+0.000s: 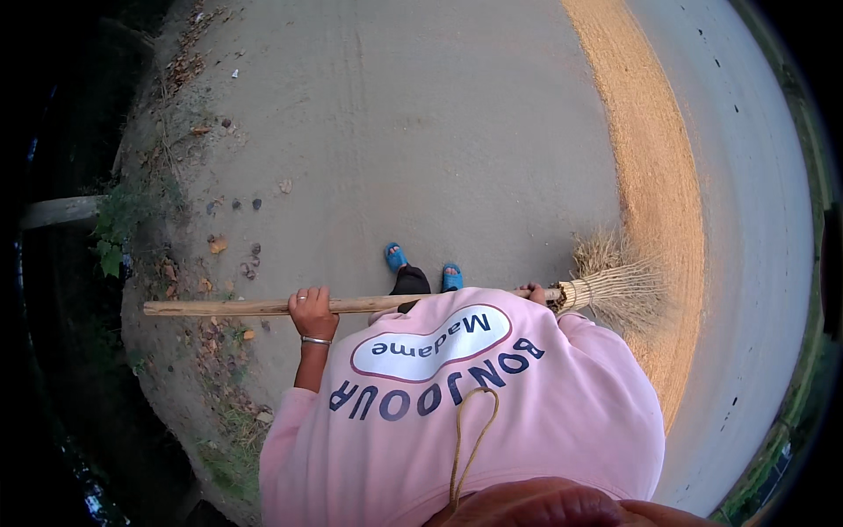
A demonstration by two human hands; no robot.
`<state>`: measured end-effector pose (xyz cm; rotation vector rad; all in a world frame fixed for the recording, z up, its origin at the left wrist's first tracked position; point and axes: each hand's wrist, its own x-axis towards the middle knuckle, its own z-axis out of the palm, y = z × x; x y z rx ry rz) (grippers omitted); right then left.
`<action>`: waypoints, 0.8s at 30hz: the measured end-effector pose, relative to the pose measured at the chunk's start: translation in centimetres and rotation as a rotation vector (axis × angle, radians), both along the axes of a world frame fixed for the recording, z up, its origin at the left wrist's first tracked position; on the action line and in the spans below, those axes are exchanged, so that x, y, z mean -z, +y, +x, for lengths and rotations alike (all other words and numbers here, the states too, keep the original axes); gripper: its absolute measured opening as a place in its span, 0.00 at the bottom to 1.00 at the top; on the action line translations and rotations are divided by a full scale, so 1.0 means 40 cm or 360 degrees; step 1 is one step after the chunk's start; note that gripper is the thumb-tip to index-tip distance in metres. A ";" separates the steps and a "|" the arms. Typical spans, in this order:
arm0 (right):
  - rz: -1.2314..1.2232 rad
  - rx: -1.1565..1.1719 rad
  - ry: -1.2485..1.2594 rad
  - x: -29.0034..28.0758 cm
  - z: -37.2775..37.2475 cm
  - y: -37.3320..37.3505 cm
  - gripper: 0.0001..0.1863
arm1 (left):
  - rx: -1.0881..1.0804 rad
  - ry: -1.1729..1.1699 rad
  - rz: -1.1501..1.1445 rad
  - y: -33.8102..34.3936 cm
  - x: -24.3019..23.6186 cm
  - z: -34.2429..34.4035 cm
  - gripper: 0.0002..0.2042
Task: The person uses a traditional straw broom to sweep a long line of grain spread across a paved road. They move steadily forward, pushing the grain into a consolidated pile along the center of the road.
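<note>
A long-handled broom (386, 304) lies level across the front of my body, its wooden handle reaching out to the left. My left hand (313, 311), with a ring and a bracelet, is closed round the handle. Near the broom's head, my right hand (533, 292) is closed on the handle, partly hidden by my pink sleeve. The bound straw bristles (628, 288) point right and reach the near edge of a long band of golden grain (654, 167).
Grey pavement (439, 132) runs ahead under my blue sandals (396, 256). Dry leaves (217, 246) and weeds (114, 233) line the left edge, beside a dark drop. Right of the grain, more pavement (746, 202) meets a green verge.
</note>
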<state>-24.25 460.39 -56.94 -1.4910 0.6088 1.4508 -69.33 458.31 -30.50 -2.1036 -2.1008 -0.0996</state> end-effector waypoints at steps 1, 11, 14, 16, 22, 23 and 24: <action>0.0035 -0.0129 -0.0102 0.001 0.015 -0.031 0.05 | 0.0080 -0.0055 -0.0001 0.012 0.017 -0.008 0.10; 0.0139 -0.0499 -0.0147 0.011 0.036 0.168 0.06 | -0.0102 -0.0165 -0.0003 0.067 0.135 -0.047 0.11; 0.0209 -0.0576 -0.0133 0.009 0.000 0.289 0.06 | -0.0240 -0.0216 0.0080 0.079 0.133 -0.081 0.11; 0.0272 -0.0640 -0.0115 0.010 -0.026 0.367 0.06 | -0.0343 -0.0220 0.0085 0.073 0.132 -0.088 0.11; 0.0169 -0.0754 -0.0017 -0.086 -0.253 0.602 0.05 | -0.0887 -0.0040 0.0092 -0.051 0.122 -0.110 0.11; 0.0113 -0.0802 0.0051 -0.089 -0.307 0.635 0.05 | -0.0981 0.0018 0.0116 -0.081 0.097 -0.099 0.09; 0.0068 -0.0788 0.0105 -0.097 -0.359 0.654 0.04 | -0.1060 0.0083 0.0139 -0.105 0.071 -0.087 0.08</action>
